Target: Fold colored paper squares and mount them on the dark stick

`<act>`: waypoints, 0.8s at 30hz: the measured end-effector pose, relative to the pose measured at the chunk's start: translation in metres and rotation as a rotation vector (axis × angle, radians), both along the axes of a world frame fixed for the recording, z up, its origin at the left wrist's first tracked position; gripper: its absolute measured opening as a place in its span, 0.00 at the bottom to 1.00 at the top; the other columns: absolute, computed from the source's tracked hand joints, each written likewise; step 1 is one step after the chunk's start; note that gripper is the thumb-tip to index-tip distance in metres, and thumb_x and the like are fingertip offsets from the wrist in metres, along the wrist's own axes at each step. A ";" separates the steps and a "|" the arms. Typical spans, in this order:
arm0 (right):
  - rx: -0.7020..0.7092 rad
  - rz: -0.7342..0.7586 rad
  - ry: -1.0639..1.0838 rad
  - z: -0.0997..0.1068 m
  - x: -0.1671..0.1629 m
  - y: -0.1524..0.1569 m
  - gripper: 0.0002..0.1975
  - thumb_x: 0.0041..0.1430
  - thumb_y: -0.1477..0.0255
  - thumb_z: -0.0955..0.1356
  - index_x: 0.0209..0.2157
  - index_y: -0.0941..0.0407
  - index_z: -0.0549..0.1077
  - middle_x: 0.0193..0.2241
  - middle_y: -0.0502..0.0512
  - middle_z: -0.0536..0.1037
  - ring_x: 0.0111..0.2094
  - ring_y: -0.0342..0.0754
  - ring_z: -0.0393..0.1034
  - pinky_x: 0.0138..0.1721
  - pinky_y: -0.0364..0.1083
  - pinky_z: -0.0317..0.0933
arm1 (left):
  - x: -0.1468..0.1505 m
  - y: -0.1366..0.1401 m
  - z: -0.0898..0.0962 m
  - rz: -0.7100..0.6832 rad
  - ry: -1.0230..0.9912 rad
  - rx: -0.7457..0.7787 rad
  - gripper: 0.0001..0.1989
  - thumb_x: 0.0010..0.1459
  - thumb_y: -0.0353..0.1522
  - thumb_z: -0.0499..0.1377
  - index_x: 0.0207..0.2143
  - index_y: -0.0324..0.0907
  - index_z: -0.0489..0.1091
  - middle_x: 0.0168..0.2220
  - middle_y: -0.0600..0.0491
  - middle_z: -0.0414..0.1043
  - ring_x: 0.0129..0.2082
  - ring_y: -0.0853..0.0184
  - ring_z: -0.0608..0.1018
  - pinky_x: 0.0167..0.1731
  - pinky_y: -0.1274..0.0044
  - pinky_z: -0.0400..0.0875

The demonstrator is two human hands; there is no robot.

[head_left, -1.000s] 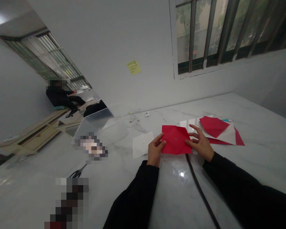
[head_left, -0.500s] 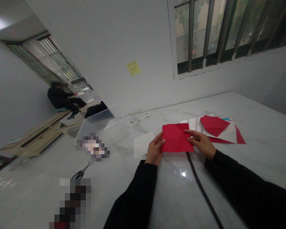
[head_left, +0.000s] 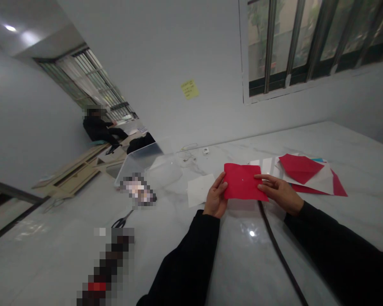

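Note:
A roughly square sheet of red paper [head_left: 243,187] is held up between my two hands, with a tiny pale spot near its middle. My left hand [head_left: 216,197] pinches its left edge, thumb in front. At the right edge, my right hand [head_left: 281,193] grips the sheet between thumb and fingers. A white paper square [head_left: 198,189] with a small dot lies on the table just left of my left hand. To the right of my right hand, red paper pieces [head_left: 300,168] rest on white sheets.
Scissors [head_left: 123,221] lie at the left, beside blurred-out items. Behind them stands a clear plastic box [head_left: 140,159]. A dark cable [head_left: 282,259] runs toward me across the marble-patterned table [head_left: 242,276]. A yellow note [head_left: 190,89] is on the wall. Another person [head_left: 98,127] sits far left.
The whole view has shifted, so things appear further right. Both hands still hold the red paper in the same grip.

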State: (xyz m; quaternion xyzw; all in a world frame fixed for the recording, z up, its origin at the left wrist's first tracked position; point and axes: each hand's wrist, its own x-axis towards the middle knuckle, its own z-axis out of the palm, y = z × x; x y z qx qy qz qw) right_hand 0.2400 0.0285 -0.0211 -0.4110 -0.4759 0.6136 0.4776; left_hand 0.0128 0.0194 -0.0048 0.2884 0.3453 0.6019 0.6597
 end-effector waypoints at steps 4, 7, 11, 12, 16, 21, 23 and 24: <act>0.013 0.071 -0.068 -0.003 0.002 0.000 0.26 0.50 0.61 0.76 0.50 0.53 0.76 0.39 0.56 0.82 0.39 0.51 0.76 0.42 0.50 0.71 | -0.002 0.002 -0.003 0.013 -0.009 -0.002 0.30 0.49 0.30 0.69 0.56 0.43 0.69 0.55 0.47 0.73 0.52 0.62 0.76 0.56 0.71 0.67; 0.009 0.046 -0.038 -0.007 0.003 0.003 0.26 0.50 0.61 0.76 0.51 0.53 0.76 0.40 0.56 0.82 0.40 0.50 0.76 0.45 0.50 0.71 | -0.003 0.003 -0.005 -0.001 -0.010 -0.001 0.30 0.49 0.30 0.68 0.56 0.43 0.69 0.56 0.47 0.72 0.54 0.62 0.75 0.57 0.71 0.66; 0.032 0.043 -0.058 -0.008 0.005 0.005 0.25 0.51 0.62 0.75 0.51 0.52 0.76 0.40 0.55 0.82 0.41 0.50 0.76 0.46 0.49 0.70 | -0.003 0.002 -0.003 -0.032 -0.016 0.001 0.33 0.50 0.30 0.67 0.59 0.47 0.64 0.57 0.49 0.71 0.55 0.61 0.75 0.57 0.70 0.67; 0.037 0.059 -0.076 -0.008 0.006 0.005 0.25 0.51 0.62 0.75 0.51 0.52 0.76 0.40 0.55 0.82 0.41 0.50 0.76 0.45 0.50 0.70 | -0.004 0.001 -0.002 -0.045 -0.017 0.007 0.34 0.51 0.31 0.67 0.61 0.49 0.63 0.57 0.49 0.71 0.55 0.61 0.74 0.57 0.69 0.67; 0.057 0.135 -0.133 -0.004 0.006 0.003 0.29 0.51 0.61 0.74 0.55 0.53 0.74 0.33 0.53 0.82 0.35 0.49 0.75 0.40 0.50 0.71 | -0.006 -0.002 0.002 -0.155 -0.032 -0.048 0.29 0.54 0.34 0.64 0.58 0.42 0.65 0.56 0.44 0.72 0.55 0.55 0.75 0.56 0.64 0.69; 0.062 0.178 -0.154 -0.003 0.006 0.001 0.31 0.51 0.59 0.74 0.57 0.53 0.72 0.27 0.48 0.79 0.29 0.46 0.72 0.35 0.48 0.69 | -0.005 -0.001 -0.002 -0.273 -0.021 -0.169 0.22 0.55 0.35 0.63 0.50 0.33 0.71 0.49 0.37 0.76 0.53 0.50 0.76 0.56 0.59 0.69; 0.057 0.178 -0.142 -0.003 0.005 0.001 0.31 0.52 0.59 0.74 0.57 0.53 0.72 0.29 0.50 0.80 0.31 0.48 0.73 0.36 0.48 0.69 | -0.003 0.000 -0.003 -0.276 -0.020 -0.175 0.21 0.55 0.36 0.62 0.49 0.33 0.72 0.48 0.37 0.76 0.53 0.49 0.76 0.56 0.59 0.68; 0.058 0.170 -0.131 -0.003 0.006 0.002 0.31 0.52 0.58 0.73 0.57 0.52 0.72 0.32 0.52 0.81 0.33 0.48 0.74 0.36 0.48 0.69 | -0.002 0.000 -0.002 -0.258 -0.020 -0.172 0.20 0.56 0.36 0.62 0.49 0.33 0.72 0.48 0.37 0.76 0.53 0.49 0.76 0.56 0.59 0.69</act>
